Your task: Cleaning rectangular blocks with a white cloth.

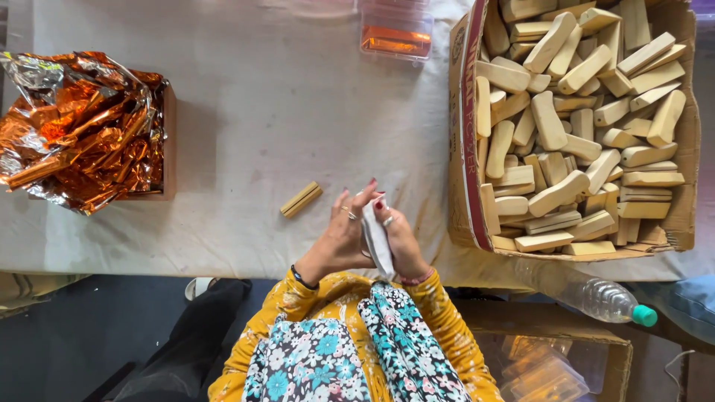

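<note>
A pale cloth covers the tabletop. At its 6 o'clock edge, left hand and right hand each pinch a white wrapper; it could slip off that edge if either grip loosens. A wooden block lies near, at 10 o'clock from the hands.

Both sleeves are mustard yellow with a small flower print. A scarf (black and white, with teal flowers) hangs between them. Above the scarf, the left hand wears a dark wristband and a ring; the right hand has red-painted nails, a ring and a reddish bangle.
</note>
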